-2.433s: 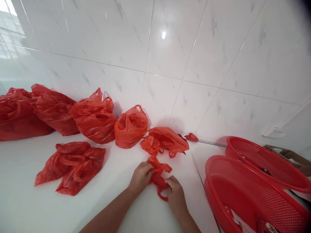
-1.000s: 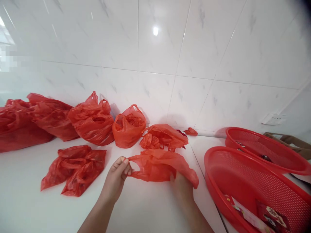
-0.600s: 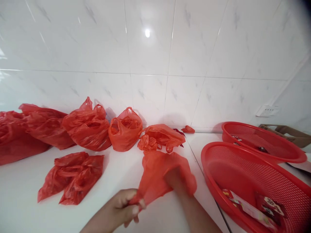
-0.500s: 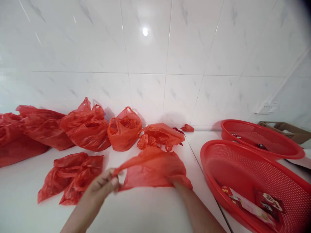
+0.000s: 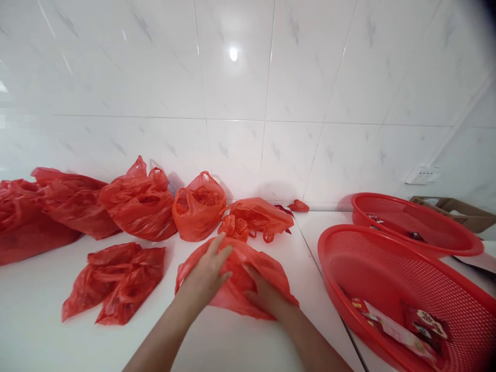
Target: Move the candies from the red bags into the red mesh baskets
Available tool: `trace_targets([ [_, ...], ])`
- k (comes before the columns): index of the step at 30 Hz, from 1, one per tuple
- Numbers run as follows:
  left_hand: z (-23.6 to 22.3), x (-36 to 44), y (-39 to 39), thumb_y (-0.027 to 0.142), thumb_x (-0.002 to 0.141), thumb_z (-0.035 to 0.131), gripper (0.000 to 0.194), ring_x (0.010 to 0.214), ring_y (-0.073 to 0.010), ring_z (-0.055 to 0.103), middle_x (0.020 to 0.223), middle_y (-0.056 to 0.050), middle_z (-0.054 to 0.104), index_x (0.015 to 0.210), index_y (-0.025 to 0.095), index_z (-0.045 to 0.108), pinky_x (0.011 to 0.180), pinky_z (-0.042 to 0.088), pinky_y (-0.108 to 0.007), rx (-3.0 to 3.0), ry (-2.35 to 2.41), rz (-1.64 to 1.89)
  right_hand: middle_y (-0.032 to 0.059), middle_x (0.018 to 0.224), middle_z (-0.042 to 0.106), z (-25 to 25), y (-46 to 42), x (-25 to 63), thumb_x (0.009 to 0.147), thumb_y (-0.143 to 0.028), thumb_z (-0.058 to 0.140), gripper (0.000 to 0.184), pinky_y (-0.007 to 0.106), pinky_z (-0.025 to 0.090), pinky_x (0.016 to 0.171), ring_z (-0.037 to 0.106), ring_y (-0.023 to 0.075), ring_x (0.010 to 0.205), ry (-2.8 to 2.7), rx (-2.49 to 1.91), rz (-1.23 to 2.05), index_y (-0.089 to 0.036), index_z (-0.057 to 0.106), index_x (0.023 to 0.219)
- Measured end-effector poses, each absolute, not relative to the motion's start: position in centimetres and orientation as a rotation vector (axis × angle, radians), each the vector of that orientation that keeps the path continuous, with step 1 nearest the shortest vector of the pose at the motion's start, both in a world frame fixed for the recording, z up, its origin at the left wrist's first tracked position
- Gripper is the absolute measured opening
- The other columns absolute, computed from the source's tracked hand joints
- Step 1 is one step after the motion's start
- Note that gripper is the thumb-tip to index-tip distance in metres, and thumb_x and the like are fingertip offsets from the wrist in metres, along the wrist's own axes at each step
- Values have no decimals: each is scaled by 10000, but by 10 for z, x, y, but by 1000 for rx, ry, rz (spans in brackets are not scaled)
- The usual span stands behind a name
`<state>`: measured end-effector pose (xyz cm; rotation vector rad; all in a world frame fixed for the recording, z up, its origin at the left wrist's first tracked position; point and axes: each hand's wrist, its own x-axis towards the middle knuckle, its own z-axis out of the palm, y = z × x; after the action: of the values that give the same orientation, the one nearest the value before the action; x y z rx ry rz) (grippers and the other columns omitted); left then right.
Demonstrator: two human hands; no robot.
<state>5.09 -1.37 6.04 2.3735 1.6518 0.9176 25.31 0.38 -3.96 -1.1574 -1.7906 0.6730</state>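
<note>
A thin red plastic bag point(image 5: 267, 268) lies spread on the white counter point(image 5: 46, 336) in front of me. My left hand point(image 5: 207, 271) rests flat on its left part with the fingers stretched out. My right hand point(image 5: 263, 294) presses on the bag's middle, fingers extended too. Neither hand grips the bag; both lie on top of it.
Several filled red bags point(image 5: 199, 206) stand along the tiled wall, and flat red bags point(image 5: 116, 279) lie at the left. Two red mesh baskets point(image 5: 387, 268) sit at the right, the nearer holding red packets point(image 5: 426, 325). A brown tray point(image 5: 457, 212) is behind them.
The bag, first a crumpled wad and then stretched between my two pinching hands, now lies on the counter. Both hands have let go and lie flat on it.
</note>
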Motion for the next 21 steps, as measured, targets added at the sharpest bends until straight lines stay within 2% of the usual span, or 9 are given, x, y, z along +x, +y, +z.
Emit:
trace_targets([
  [3, 52, 31, 7, 134, 655, 634, 475, 1043, -280, 620, 1542, -81, 196, 1106, 261, 559, 796, 541, -381, 2405, 1801, 872, 20, 1117, 655, -27, 0, 253, 808, -450, 597, 428, 309, 488, 797, 623, 191, 994, -1867, -1124, 900, -300, 571, 1208],
  [6, 40, 25, 8, 95, 568, 670, 527, 900, -256, 667, 1555, -102, 142, 1063, 246, 571, 672, 548, -334, 2316, 1885, 565, 35, 1038, 677, -15, 7, 258, 859, -470, 491, 340, 331, 471, 821, 625, 203, 963, -1734, -1196, 1118, -250, 622, 1082],
  [9, 28, 26, 4, 81, 534, 663, 634, 1036, -284, 625, 1562, -81, 116, 1132, 266, 559, 668, 540, -306, 2191, 1825, 348, 52, 933, 694, -12, 23, 268, 844, -480, 492, 323, 329, 461, 767, 625, 201, 847, -1601, -1268, 1267, -193, 635, 885],
  [12, 21, 23, 6, 105, 542, 655, 728, 1170, -300, 544, 1566, -49, 100, 1226, 312, 515, 743, 534, -323, 2121, 1718, 311, 64, 904, 695, -18, 40, 280, 801, -491, 552, 342, 289, 437, 641, 585, 154, 671, -1484, -1223, 1457, -163, 614, 875],
  [14, 20, 18, 8, 90, 549, 638, 728, 1203, -294, 516, 1560, -39, 130, 1230, 318, 524, 764, 531, -317, 2072, 1671, 345, 81, 909, 688, -23, 47, 287, 794, -510, 561, 376, 267, 419, 593, 569, 135, 629, -1365, -1116, 1654, -145, 605, 869],
  [17, 18, 14, 10, 115, 658, 594, 614, 1130, -247, 571, 1548, -24, 178, 1231, 327, 531, 709, 539, -283, 2024, 1627, 524, 85, 935, 676, -25, 53, 292, 787, -487, 586, 363, 257, 425, 586, 585, 131, 646, -1250, -1041, 1798, -141, 602, 897],
  [19, 16, 17, 6, 173, 787, 516, 468, 1027, -218, 620, 1532, -36, 227, 1232, 317, 529, 708, 539, -305, 2094, 1717, 724, 57, 905, 679, -22, 53, 291, 780, -435, 608, 362, 256, 432, 593, 590, 129, 642, -1277, -1134, 1698, -162, 589, 1016],
  [21, 13, 27, 0, 208, 869, 438, 357, 1029, -224, 611, 1467, -70, 357, 1199, 280, 555, 774, 525, -347, 2267, 1808, 955, 23, 843, 679, -17, 52, 285, 769, -392, 626, 462, 266, 449, 629, 610, 141, 667, -1335, -1270, 1527, -196, 531, 1176],
])
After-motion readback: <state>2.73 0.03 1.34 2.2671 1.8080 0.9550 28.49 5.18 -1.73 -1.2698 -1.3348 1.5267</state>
